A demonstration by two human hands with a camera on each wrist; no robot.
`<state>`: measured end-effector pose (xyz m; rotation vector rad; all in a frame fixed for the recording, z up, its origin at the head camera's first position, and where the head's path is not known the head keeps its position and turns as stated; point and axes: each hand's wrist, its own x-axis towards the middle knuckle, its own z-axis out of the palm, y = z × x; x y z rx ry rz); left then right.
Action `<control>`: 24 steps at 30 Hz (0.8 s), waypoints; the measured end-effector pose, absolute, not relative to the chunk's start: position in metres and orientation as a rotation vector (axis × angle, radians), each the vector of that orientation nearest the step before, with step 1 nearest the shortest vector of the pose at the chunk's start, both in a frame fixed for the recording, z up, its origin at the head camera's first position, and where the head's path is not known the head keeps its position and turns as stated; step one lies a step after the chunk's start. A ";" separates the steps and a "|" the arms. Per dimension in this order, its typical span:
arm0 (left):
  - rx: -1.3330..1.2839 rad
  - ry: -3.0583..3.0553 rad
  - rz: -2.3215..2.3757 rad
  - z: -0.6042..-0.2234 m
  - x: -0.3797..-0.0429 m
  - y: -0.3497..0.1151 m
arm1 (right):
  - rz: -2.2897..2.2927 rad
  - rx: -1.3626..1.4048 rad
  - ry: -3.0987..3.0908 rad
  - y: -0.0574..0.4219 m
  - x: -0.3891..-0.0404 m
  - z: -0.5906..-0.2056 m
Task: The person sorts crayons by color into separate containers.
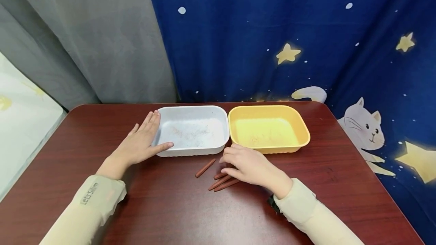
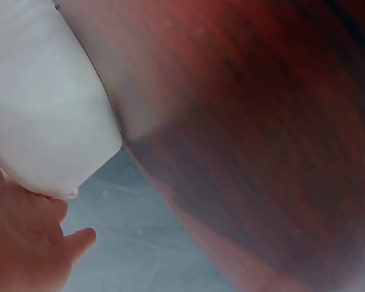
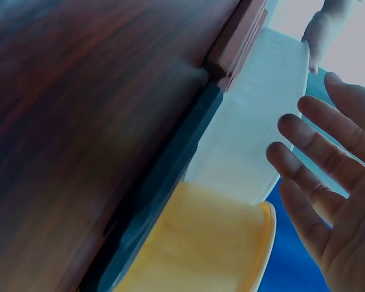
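Head view, centre-left: the left hand (image 1: 139, 143) lies with straight fingers along the white tray's (image 1: 194, 131) left rim, probably steadying it. Below centre, reddish-brown sticks (image 1: 220, 183) lie on the table (image 1: 163, 207) under the right hand (image 1: 250, 165), fingers apart, holding nothing; the yellow tray (image 1: 269, 127) sits just beside the white one, perhaps keeping both within reach

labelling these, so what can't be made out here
Head view: ends of some sticks, hidden by the right hand.
Head view: left rim of the white tub, partly behind the left hand.
Head view: what the specks are, too small.
Right wrist view: yellow tub, cut off by bottom edge.
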<state>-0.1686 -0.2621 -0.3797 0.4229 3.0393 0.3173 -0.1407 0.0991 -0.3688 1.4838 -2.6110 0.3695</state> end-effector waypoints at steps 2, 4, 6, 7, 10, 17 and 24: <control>0.426 3.029 0.339 -0.381 -0.169 -0.263 | 0.370 1.488 -2.672 0.096 -0.141 -0.368; 0.432 3.024 0.355 -0.382 -0.170 -0.263 | 0.377 1.491 -2.723 0.093 -0.141 -0.368; 0.436 3.023 0.360 -0.383 -0.170 -0.263 | 0.386 1.504 -2.762 0.090 -0.142 -0.369; 0.437 3.023 0.361 -0.383 -0.170 -0.263 | 0.394 1.507 -2.781 0.089 -0.143 -0.369; 0.440 3.026 0.351 -0.382 -0.171 -0.264 | 0.426 1.523 -2.836 0.085 -0.145 -0.372; 0.456 3.009 0.367 -0.378 -0.171 -0.264 | 0.403 1.496 -2.975 0.079 -0.150 -0.375; 0.460 2.987 0.365 -0.377 -0.172 -0.265 | 0.404 1.504 -3.052 0.078 -0.154 -0.378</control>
